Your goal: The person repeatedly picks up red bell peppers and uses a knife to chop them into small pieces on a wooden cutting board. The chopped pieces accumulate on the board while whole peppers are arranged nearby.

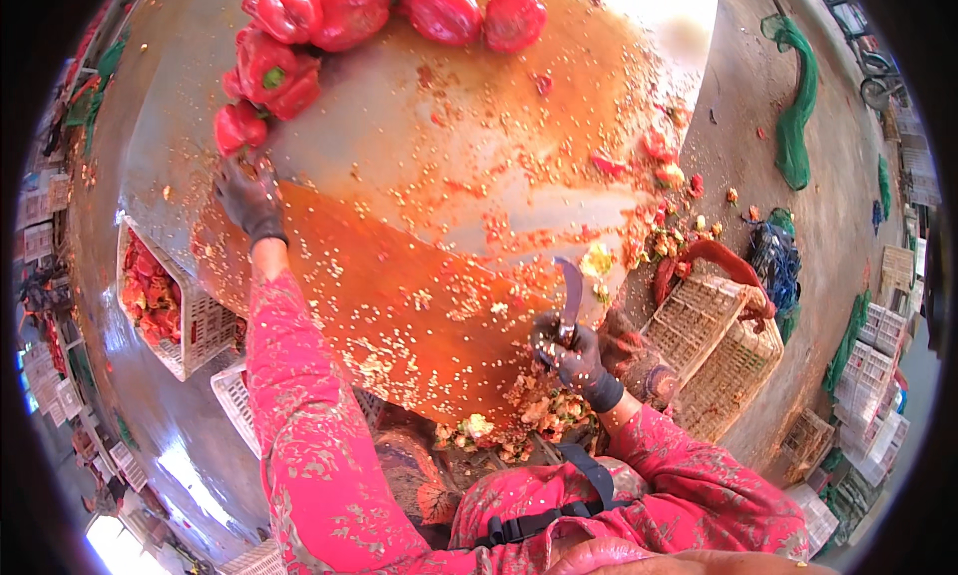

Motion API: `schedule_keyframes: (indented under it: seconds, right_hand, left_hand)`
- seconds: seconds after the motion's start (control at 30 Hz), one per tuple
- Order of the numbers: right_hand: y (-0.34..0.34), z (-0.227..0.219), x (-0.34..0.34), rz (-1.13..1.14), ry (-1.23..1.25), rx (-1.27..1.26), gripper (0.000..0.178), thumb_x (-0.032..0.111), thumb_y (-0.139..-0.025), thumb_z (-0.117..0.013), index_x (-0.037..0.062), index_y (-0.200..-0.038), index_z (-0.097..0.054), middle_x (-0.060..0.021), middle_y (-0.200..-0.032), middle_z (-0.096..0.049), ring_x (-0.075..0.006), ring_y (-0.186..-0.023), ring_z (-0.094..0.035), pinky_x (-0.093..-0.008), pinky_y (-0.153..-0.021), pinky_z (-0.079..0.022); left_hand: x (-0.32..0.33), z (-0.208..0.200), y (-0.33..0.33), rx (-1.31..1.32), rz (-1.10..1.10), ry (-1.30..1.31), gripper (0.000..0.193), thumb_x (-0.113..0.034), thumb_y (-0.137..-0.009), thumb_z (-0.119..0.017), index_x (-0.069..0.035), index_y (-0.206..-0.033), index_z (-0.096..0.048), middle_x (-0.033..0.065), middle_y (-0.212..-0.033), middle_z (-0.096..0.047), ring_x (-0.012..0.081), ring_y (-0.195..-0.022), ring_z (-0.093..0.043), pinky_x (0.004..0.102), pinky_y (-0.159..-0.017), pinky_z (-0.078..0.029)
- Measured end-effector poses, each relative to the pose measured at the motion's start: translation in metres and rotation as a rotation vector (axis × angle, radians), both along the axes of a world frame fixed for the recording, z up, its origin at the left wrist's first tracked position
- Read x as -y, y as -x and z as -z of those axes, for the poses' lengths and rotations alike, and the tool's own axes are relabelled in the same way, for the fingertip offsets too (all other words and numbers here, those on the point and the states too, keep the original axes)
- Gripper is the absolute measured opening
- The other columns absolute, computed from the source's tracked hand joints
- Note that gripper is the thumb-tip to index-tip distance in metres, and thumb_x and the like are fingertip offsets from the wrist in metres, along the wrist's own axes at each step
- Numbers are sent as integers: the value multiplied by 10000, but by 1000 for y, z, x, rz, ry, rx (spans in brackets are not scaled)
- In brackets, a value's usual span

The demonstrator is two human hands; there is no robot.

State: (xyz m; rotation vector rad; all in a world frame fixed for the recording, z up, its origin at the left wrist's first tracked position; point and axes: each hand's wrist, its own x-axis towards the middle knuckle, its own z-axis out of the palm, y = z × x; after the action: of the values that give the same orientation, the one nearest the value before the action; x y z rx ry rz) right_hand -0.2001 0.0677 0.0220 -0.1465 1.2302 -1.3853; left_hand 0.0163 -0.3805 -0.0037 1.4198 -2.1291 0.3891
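My left hand [249, 198], in a dark glove, reaches out over the left side of the table with its fingers stretched apart. Its fingertips are at the near edge of a small red bell pepper [239, 128]; whether they touch it I cannot tell. Beyond lie several larger red bell peppers [349, 18] in a curved row. In my gloved right hand [574, 357] is a knife [571, 287] with a short curved blade, held upright above the table's near right edge. Pale pepper cores [544, 413] are heaped just below that hand.
Seeds and red juice cover the metal table [369, 146]. A white crate [190, 320] of red pepper pieces stands on the left. Two stained crates [714, 375] stand at the right, beside blue netting [773, 266]. Green netting [793, 106] lies on the floor farther off.
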Motion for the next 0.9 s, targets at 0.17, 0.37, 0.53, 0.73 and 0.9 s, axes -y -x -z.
schedule_keyframes:
  seconds: [0.17, 0.37, 0.53, 0.73, 0.9]
  right_hand:
    - [8, -13, 10, 26, -187, 47, 303, 68, -817, -602, 16, -1104, -522, -25, -824, -565, -100, -630, -541, -238, -523, -444]
    - [91, -50, 103, 26, -163, -336, 329, 79, -810, -595, 36, -1118, -488, -1, -787, -536, -87, -595, -510, -221, -464, -402]
    - [206, -76, 259, -26, 15, -554, 388, 105, -820, -592, 48, -1184, -470, -5, -832, -550, -86, -674, -537, -203, -502, -424]
    - [250, -93, 471, -258, 356, -1300, 318, 108, -819, -594, 35, -1120, -521, -12, -892, -566, -125, -769, -543, -244, -646, -459]
    - [271, -44, 615, -392, 444, -1445, 281, 229, -734, -670, 51, -933, -584, -113, -934, -619, -262, -832, -573, -358, -748, -478]
  left_hand:
    - [-28, 7, 1, 158, -352, -318, 390, -373, -792, -570, -65, -1029, -535, 163, -1037, -541, 355, -993, -490, 455, -831, -410]
    - [-32, 13, 5, 96, -319, -227, 353, -348, -786, -567, -74, -1006, -540, 158, -1004, -535, 348, -970, -492, 457, -807, -407]
    - [-31, 15, 8, 82, -296, -208, 369, -319, -768, -580, -82, -1047, -528, 156, -1068, -527, 346, -1010, -484, 458, -846, -395]
    - [-35, 2, 6, 73, -373, -330, 437, -310, -723, -620, -93, -1087, -515, 156, -1140, -495, 341, -1079, -446, 471, -896, -362]
    - [-44, 26, -53, 270, -574, -516, 333, -293, -769, -560, -113, -1048, -530, 107, -1056, -524, 307, -992, -490, 463, -841, -379]
